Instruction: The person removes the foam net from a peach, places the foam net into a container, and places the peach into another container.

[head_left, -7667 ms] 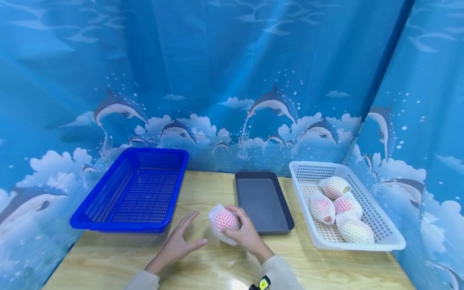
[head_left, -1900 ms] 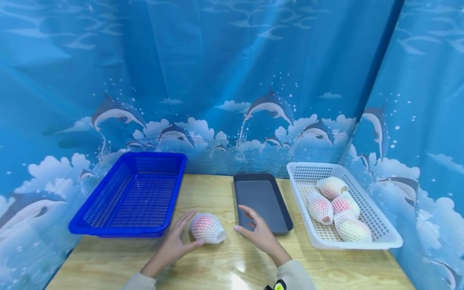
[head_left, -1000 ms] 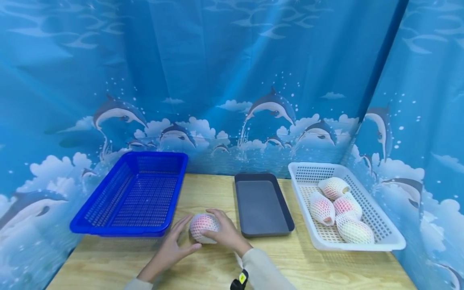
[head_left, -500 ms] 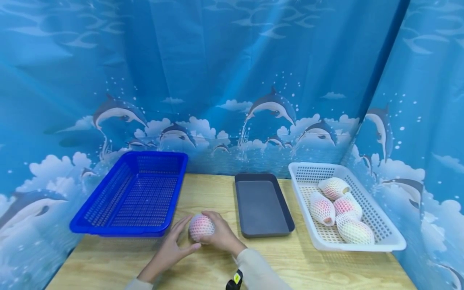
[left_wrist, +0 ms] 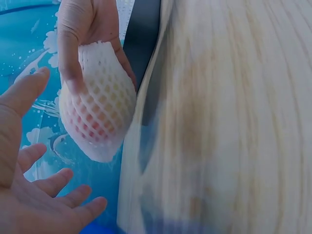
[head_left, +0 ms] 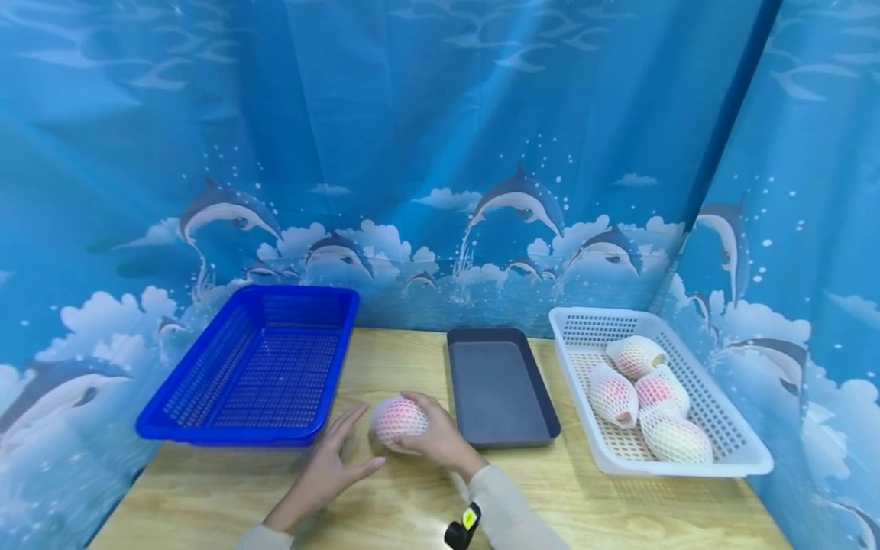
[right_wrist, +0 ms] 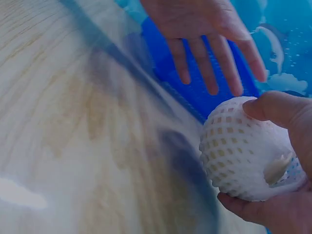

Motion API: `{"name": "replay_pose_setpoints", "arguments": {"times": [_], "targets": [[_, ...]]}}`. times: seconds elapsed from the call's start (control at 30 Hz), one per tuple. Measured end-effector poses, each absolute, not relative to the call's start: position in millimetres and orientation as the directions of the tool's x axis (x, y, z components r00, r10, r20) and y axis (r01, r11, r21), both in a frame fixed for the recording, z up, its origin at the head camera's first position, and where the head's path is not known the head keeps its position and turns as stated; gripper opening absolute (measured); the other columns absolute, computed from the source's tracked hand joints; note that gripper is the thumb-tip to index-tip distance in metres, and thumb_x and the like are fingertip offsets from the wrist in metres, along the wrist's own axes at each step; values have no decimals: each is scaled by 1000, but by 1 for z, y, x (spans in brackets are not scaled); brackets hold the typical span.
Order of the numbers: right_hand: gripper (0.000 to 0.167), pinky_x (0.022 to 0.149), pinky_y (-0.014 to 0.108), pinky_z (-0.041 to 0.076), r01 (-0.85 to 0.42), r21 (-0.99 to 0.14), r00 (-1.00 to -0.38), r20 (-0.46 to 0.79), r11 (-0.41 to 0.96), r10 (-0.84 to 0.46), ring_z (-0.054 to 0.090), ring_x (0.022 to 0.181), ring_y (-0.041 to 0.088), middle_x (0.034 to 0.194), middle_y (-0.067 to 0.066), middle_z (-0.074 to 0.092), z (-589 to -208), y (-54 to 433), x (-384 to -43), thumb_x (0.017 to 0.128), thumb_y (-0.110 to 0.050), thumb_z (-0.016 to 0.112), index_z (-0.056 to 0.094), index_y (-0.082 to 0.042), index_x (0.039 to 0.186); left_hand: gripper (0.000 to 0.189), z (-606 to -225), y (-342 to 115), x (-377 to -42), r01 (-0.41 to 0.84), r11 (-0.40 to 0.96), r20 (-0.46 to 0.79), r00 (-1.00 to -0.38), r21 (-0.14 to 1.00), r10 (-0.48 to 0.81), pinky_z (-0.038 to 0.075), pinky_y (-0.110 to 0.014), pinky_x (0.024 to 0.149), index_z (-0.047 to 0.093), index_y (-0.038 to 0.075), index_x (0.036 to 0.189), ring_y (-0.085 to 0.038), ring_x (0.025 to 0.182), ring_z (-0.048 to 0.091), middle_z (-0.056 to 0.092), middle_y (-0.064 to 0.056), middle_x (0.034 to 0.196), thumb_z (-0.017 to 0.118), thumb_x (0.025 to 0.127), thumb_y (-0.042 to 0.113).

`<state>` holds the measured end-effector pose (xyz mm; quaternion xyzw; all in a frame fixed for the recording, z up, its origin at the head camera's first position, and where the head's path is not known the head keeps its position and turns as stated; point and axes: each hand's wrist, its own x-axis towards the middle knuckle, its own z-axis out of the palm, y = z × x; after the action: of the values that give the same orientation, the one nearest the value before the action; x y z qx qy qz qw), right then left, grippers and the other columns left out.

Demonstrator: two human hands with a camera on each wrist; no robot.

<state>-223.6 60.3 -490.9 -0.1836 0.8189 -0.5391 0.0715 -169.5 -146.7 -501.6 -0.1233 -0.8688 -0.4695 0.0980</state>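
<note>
One net-wrapped peach (head_left: 399, 418) sits gripped in the person's right hand (head_left: 440, 441), just above the wooden table (head_left: 412, 504) between the blue basket (head_left: 254, 367) and the dark tray (head_left: 498, 386). The left hand (head_left: 328, 470) hovers beside it, fingers spread and holding nothing. Four more wrapped fruits (head_left: 642, 397) lie in the white basket (head_left: 729, 451).

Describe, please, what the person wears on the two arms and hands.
Both hands are bare: no gloves, no rings visible. The left hand and right hand each emerge from a long, cream-coloured sleeve. A small black device with a yellow-green marking sits at the right wrist.
</note>
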Motion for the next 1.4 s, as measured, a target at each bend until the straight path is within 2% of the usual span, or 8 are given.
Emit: {"name": "replay_pose_setpoints", "arguments": {"times": [0.23, 0.37, 0.67, 0.83, 1.2, 1.4], "targets": [[75, 94, 56, 48, -198, -947, -920, 91, 252, -381, 49, 118, 37, 138, 18, 45, -476, 83, -226, 74, -8, 78, 45, -14, 141, 84, -494, -142, -173, 346, 482, 319, -937, 805, 139, 42, -60, 100, 43, 8, 143, -44, 132, 38, 40, -22, 146, 83, 73, 30], [76, 96, 54, 46, -177, -955, -921, 75, 239, -383, 49, 118, 35, 138, 18, 46, -466, 98, -227, 75, -10, 78, 44, -16, 142, 81, -487, -139, -178, 356, 445, 324, -934, 821, 151, 41, -60, 101, 44, 9, 143, -43, 132, 38, 41, -21, 146, 82, 74, 28], [76, 93, 40, 47, -139, -970, -923, 53, 202, -382, 48, 116, 31, 139, 16, 44, -447, 127, -226, 77, -10, 78, 41, -16, 143, 71, -470, -133, -188, 350, 407, 310, -937, 844, 164, 40, -52, 104, 46, 14, 142, -37, 134, 39, 43, -15, 146, 78, 79, 22], [74, 89, 34, 47, -102, -982, -925, 33, 161, -380, 50, 112, 29, 139, 14, 43, -442, 140, -224, 78, -10, 77, 41, -18, 142, 68, -462, -126, -197, 329, 384, 279, -943, 863, 181, 39, -51, 107, 48, 16, 141, -35, 134, 40, 44, -14, 146, 77, 81, 25], [76, 88, 38, 52, -87, -995, -872, 57, 39, -487, 55, 106, 27, 142, 22, 36, -442, 159, -219, 80, -7, 73, 35, -13, 146, 51, -440, -111, -211, 308, 351, 263, -949, 884, 172, 37, -38, 109, 57, 7, 132, -29, 133, 43, 50, -12, 141, 74, 85, 16], [75, 88, 39, 52, -99, -995, -847, 88, -8, -524, 55, 107, 27, 142, 21, 37, -440, 166, -216, 83, -8, 72, 34, -14, 147, 40, -436, -103, -218, 345, 304, 299, -935, 888, 189, 42, -40, 106, 64, 2, 121, -30, 125, 52, 60, -14, 129, 73, 85, 15]]}}
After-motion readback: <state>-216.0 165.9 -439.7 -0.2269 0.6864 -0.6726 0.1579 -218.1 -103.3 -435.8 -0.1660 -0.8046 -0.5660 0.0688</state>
